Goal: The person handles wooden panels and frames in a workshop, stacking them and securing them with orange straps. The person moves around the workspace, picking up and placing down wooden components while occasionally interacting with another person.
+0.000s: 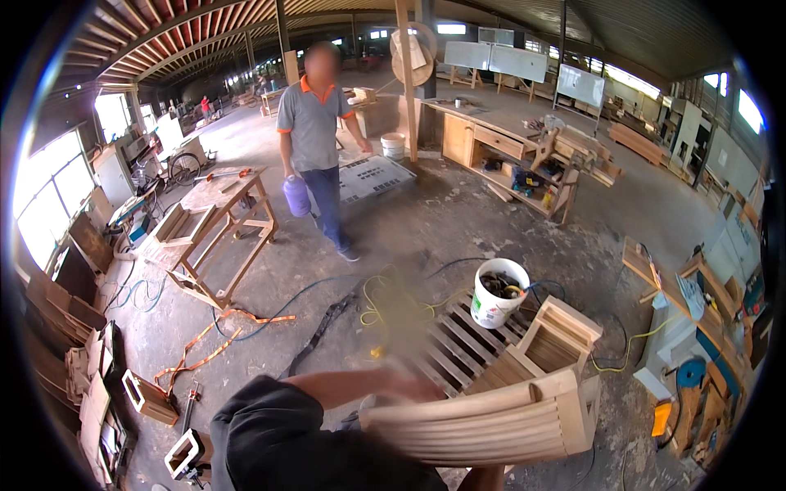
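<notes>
Close in front of me, a pale wooden slatted chair-like piece [483, 417] with a curved slatted side lies tilted on a slatted pallet [446, 348]. My left forearm reaches across to its far left edge, where my left hand [413, 385] is smeared by motion. Its fingers cannot be made out, nor whether they touch the wood. Below the curved slats, a small patch of skin from my right arm [483, 478] shows; the wood hides my right hand. A white bucket [499, 293] with dark items inside stands at the pallet's far end.
A person [315, 139] in a grey shirt carries a purple jug [296, 196]. Wooden workbenches [221, 196] stand at left and back. Blue hose, yellow cord [372, 303] and orange strap [196, 352] cross the floor. Clamps [191, 401] lie lower left; a cluttered bench [679, 286] is right.
</notes>
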A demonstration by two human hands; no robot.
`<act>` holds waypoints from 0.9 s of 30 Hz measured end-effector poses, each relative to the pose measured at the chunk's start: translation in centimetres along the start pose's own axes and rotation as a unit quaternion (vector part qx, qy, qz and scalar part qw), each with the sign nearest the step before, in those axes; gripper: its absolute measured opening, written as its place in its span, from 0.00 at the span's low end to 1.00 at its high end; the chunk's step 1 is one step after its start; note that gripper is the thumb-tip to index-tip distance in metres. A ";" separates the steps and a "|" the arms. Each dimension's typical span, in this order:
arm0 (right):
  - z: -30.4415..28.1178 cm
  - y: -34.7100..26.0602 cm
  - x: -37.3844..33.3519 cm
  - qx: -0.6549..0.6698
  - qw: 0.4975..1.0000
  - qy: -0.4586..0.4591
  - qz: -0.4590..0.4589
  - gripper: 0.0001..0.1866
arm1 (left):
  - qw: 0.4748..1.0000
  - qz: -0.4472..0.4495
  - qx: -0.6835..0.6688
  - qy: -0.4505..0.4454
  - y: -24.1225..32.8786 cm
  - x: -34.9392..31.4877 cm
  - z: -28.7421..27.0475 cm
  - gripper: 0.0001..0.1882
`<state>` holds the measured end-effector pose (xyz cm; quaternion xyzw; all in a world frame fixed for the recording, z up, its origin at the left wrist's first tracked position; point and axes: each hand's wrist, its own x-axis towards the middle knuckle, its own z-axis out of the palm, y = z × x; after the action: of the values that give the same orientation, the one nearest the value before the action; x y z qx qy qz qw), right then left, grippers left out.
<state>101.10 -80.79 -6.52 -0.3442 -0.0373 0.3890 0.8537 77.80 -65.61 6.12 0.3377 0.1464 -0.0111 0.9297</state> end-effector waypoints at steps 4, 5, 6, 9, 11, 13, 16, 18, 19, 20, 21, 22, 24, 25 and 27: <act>-4.1 -3.1 -0.3 0.059 0.997 0.008 -0.043 0.38 | 0.952 0.111 0.267 -0.097 3.4 -1.7 6.9 0.35; -5.3 -3.4 -0.1 0.063 0.997 0.010 -0.054 0.38 | 0.930 0.155 0.310 -0.122 3.5 -1.7 8.4 0.35; -6.7 -3.5 -0.1 0.062 0.994 -0.019 -0.082 0.38 | 0.880 0.197 0.409 -0.139 3.2 -1.4 9.7 0.39; -10.6 -2.5 0.3 -0.013 0.994 0.042 -0.102 0.40 | 0.894 0.102 0.430 -0.075 2.1 0.1 10.9 0.36; -14.1 -4.0 -1.8 -0.099 0.979 0.147 -0.101 0.39 | 0.859 0.062 0.507 -0.027 1.3 1.7 9.4 0.26; -16.0 -5.9 -3.3 -0.196 0.937 0.287 -0.043 0.39 | 0.917 0.109 0.383 0.033 -0.7 4.2 7.3 0.22; -17.4 -11.1 -5.7 -0.135 0.958 0.239 -0.083 0.39 | 0.880 0.191 0.412 0.137 -3.3 8.8 3.4 0.18; -18.0 -15.6 -8.0 -0.169 0.933 0.317 -0.031 0.37 | 0.889 0.111 0.406 0.178 -6.5 11.0 2.3 0.15; -18.4 -17.5 -9.2 -0.223 0.893 0.389 -0.031 0.37 | 0.907 0.133 0.349 0.195 -8.2 12.8 2.4 0.14; -18.9 -19.4 -9.6 -0.274 0.860 0.429 -0.039 0.36 | 0.918 0.127 0.304 0.221 -10.0 14.3 2.9 0.12; -19.5 -21.0 -10.3 -0.264 0.862 0.429 -0.050 0.36 | 0.922 0.174 0.292 0.186 -11.4 15.8 3.9 0.10; -20.4 -22.7 -10.7 -0.257 0.855 0.447 -0.057 0.37 | 0.911 0.209 0.316 0.161 -12.4 17.0 4.8 0.09; -22.4 -26.2 -12.1 -0.284 0.867 0.409 -0.023 0.36 | 0.911 0.164 0.332 0.184 -14.4 19.7 7.8 0.08; -23.8 -27.4 -12.0 -0.292 0.857 0.424 -0.038 0.35 | 0.896 0.152 0.362 0.210 -15.0 21.1 9.4 0.08; -26.9 -30.1 -12.0 -0.324 0.829 0.453 -0.045 0.39 | 0.899 0.083 0.360 0.235 -15.9 22.9 12.3 0.18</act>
<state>120.89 -117.99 -5.93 -0.7367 0.2139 0.1163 0.6309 101.09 -83.87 -1.25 0.6532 0.3183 0.0938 0.6806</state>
